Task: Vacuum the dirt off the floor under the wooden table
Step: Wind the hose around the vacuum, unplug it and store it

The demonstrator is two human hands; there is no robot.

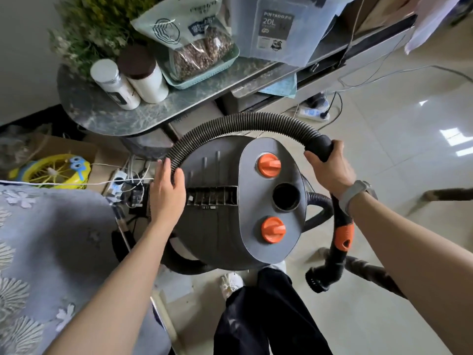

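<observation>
Below the right hand (330,166), which is clenched round the black hose cuff, the wand (341,234) is hung nozzle-down over the floor (384,139), while the hose (245,121) is arched back to the left hand (167,190), gripping its ribbed end beside the vacuum (243,201).

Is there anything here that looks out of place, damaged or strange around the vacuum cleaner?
Nothing looks damaged or spilled. One oddity: the round port on the vacuum cleaner is open, with no hose in it. The ribbed hose arches over the body, held by the left hand and right hand.
</observation>
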